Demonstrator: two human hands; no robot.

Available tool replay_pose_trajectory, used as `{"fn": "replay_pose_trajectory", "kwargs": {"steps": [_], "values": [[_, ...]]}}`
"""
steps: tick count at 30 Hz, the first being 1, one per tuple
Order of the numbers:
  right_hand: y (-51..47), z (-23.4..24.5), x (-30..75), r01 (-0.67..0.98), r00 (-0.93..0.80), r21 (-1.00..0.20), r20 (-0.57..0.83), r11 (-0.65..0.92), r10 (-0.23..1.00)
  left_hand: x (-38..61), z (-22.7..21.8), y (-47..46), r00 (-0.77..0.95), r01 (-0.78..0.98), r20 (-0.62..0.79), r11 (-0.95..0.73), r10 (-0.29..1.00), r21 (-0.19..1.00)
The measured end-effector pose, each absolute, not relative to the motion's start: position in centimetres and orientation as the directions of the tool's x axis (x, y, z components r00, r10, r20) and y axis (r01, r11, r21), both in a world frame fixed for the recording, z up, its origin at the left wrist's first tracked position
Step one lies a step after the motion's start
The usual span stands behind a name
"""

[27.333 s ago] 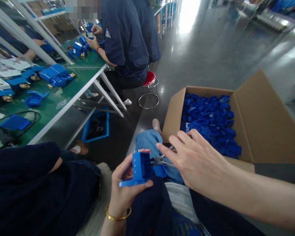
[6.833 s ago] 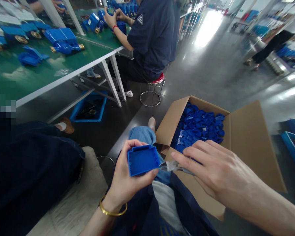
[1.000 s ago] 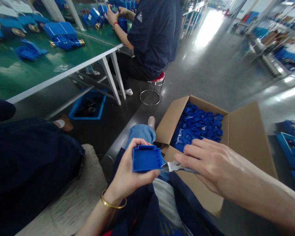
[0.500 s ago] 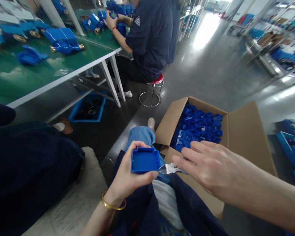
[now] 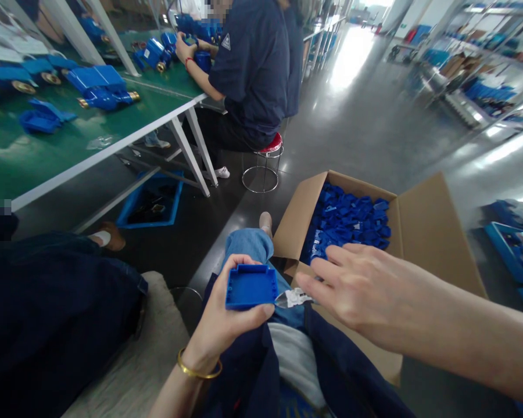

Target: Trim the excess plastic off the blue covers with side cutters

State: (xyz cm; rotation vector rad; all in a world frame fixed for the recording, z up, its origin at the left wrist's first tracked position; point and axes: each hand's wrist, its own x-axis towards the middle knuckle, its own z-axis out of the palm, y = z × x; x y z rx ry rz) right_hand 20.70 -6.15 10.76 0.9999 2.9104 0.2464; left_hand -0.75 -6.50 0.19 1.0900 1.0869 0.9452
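Note:
My left hand grips a square blue plastic cover, hollow side up, above my lap. My right hand is closed round a small metal cutter, whose tip touches the cover's right edge. Just beyond my right hand stands an open cardboard box filled with several blue plastic parts.
A green-topped work table at the left carries blue housings with brass fittings. A person in a dark shirt sits on a red stool there. A blue bin lies under the table. Another person's dark-clothed leg is at my left.
The view has shifted slightly; both hands and the cover sit a little further left. The cutter tip stays at the cover's right edge.

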Motion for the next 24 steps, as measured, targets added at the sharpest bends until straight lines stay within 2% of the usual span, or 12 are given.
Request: {"fn": "replay_pose_trajectory", "kwargs": {"steps": [5, 8, 10, 11, 12, 14, 16, 18, 21, 24], "values": [[-5.5, 11.1, 20.8, 0.588, -0.806, 0.22, 0.08, 0.778, 0.587, -0.5, 0.2, -6.3, 0.152, -0.113, -0.221, 0.239, 0.963, 0.964], [-5.2, 11.3, 21.7, 0.68, -0.731, 0.28, 0.186, 0.678, 0.656, -0.5, -0.3, -6.2, 0.115, -0.215, -0.281, 0.3, 0.953, 0.929], [-5.0, 10.9, 22.5, 0.782, -0.622, 0.243, 0.276, 0.573, 0.732, -0.6, -0.7, -6.2, 0.094, -0.275, -0.336, 0.349, 0.937, 0.896], [-4.9, 10.5, 22.9, 0.833, -0.55, 0.149, 0.309, 0.532, 0.775, -0.6, -0.9, -6.3, 0.086, -0.296, -0.357, 0.366, 0.93, 0.882], [-4.9, 10.0, 23.1, 0.87, -0.469, 0.004, 0.321, 0.494, 0.823, -0.5, -1.0, -6.3, 0.08, -0.315, -0.372, 0.378, 0.925, 0.871], [-5.0, 8.6, 23.2, 0.85, -0.313, -0.355, 0.256, 0.39, 0.915, -0.5, -1.2, -6.3, 0.07, -0.34, -0.385, 0.385, 0.92, 0.858], [-5.2, 7.0, 22.6, 0.724, -0.214, -0.649, 0.109, 0.233, 0.971, -0.3, -1.2, -6.4, 0.056, -0.347, -0.388, 0.382, 0.92, 0.857], [-5.7, 5.2, 21.6, 0.537, -0.179, -0.84, -0.024, 0.077, 0.984, -0.2, -1.3, -6.3, 0.046, -0.342, -0.388, 0.379, 0.921, 0.86], [-6.7, 2.5, 19.3, 0.178, -0.195, -0.975, -0.164, -0.13, 0.967, 0.1, -1.6, -6.2, 0.022, -0.301, -0.365, 0.354, 0.931, 0.886], [-7.4, 0.1, 16.8, -0.135, -0.183, -0.95, -0.257, -0.283, 0.949, 0.8, -2.1, -6.4, -0.096, -0.12, -0.263, 0.251, 0.96, 0.96]]}}
